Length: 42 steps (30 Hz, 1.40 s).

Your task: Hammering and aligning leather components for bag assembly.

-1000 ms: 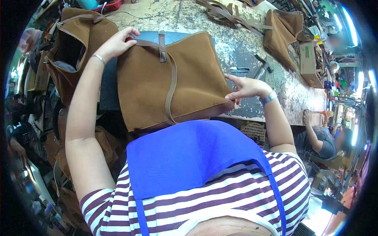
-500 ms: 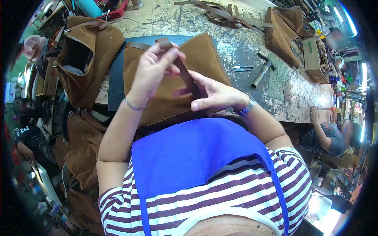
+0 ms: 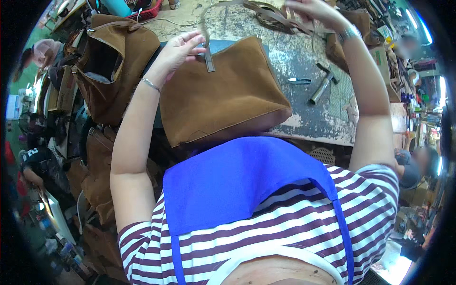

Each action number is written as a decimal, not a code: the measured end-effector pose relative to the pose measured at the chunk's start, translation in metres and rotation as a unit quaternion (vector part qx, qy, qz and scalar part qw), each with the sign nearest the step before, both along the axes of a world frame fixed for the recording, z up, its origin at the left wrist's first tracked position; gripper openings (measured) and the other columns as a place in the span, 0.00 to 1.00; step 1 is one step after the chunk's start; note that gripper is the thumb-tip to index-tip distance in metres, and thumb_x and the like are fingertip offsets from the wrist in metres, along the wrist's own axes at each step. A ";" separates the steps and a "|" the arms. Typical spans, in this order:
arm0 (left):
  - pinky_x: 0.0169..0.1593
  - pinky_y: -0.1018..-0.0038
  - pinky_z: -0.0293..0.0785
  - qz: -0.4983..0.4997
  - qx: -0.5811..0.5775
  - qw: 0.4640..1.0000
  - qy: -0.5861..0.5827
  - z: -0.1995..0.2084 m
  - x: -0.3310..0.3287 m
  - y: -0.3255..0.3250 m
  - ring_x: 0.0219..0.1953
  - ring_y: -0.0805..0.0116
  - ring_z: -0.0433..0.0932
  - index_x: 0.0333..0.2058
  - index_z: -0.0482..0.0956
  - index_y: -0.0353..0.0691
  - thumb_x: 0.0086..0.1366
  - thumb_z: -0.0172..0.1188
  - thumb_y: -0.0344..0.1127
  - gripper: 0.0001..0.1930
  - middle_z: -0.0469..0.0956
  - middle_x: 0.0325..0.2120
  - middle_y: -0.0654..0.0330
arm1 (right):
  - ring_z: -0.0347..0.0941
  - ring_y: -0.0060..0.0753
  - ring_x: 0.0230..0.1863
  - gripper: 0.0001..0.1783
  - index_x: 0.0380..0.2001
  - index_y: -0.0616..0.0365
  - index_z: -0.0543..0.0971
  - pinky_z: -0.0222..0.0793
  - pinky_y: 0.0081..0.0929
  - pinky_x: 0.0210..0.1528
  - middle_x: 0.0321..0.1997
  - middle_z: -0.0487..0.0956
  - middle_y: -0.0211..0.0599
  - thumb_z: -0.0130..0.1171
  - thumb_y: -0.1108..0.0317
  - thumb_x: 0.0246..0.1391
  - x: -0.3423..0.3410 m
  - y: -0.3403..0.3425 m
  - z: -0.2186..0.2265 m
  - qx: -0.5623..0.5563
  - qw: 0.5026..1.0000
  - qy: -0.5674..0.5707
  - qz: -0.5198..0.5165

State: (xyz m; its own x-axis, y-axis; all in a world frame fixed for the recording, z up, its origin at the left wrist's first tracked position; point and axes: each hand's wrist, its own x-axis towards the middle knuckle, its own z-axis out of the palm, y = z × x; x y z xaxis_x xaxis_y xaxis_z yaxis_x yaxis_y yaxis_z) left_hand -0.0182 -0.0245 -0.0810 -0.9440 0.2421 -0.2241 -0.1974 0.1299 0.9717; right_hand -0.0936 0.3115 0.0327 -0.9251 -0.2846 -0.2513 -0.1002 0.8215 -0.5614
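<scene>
Over the far edge of a brown suede bag (image 3: 223, 95), my left hand (image 3: 179, 53) pinches a narrow brown leather strap (image 3: 209, 59). One flat strap end hangs down against the bag, and the rest curves upward from my fingers. My right hand (image 3: 317, 13) is stretched far out to the upper right, above a loose bundle of brown straps (image 3: 271, 16). Its fingers point left and are smeared by motion, so whether they hold a strap is unclear. The bag lies on a dark board on the worn table.
A hammer (image 3: 324, 84) and small thread snips (image 3: 299, 81) lie right of the bag. Another brown bag (image 3: 116, 61) gapes at the left, with more brown bags below it. Further brown pieces and a cardboard box (image 3: 384, 61) are at the right. People work on both sides.
My hands were close together over the bag with the strap between them. My right hand has swung far to the upper right; my left hand has moved slightly up, still holding the strap.
</scene>
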 end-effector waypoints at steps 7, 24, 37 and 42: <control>0.49 0.70 0.68 -0.047 -0.402 0.853 0.330 -0.035 -0.036 -0.034 0.46 0.61 0.76 0.50 0.73 0.44 0.61 0.55 0.42 0.19 0.77 0.42 0.54 | 0.74 0.35 0.29 0.24 0.36 0.60 0.80 0.72 0.34 0.36 0.29 0.79 0.39 0.53 0.47 0.54 -0.057 -0.066 -0.122 0.113 0.962 0.153 0.197; 0.37 0.77 0.71 -0.134 -0.413 0.876 0.210 -0.060 -0.068 -0.011 0.29 0.74 0.75 0.39 0.78 0.39 0.62 0.54 0.39 0.12 0.79 0.27 0.61 | 0.76 0.42 0.44 0.30 0.45 0.62 0.74 0.70 0.31 0.48 0.42 0.78 0.49 0.59 0.48 0.47 0.004 -0.145 -0.182 -0.086 0.978 0.146 0.119; 0.40 0.72 0.71 -0.135 -0.235 0.929 0.253 -0.054 -0.069 -0.031 0.31 0.68 0.75 0.35 0.77 0.37 0.66 0.49 0.47 0.18 0.78 0.27 0.61 | 0.73 0.44 0.36 0.07 0.34 0.55 0.76 0.69 0.34 0.39 0.32 0.75 0.40 0.58 0.69 0.50 0.075 -0.134 -0.167 -0.223 0.918 0.246 0.216; 0.35 0.66 0.73 -0.142 -0.456 0.856 0.198 -0.019 -0.001 -0.002 0.31 0.60 0.79 0.31 0.78 0.45 0.58 0.56 0.52 0.16 0.79 0.25 0.58 | 0.72 0.45 0.39 0.07 0.34 0.56 0.75 0.69 0.37 0.42 0.36 0.74 0.40 0.57 0.68 0.50 0.099 -0.127 -0.177 -0.178 0.906 0.244 0.295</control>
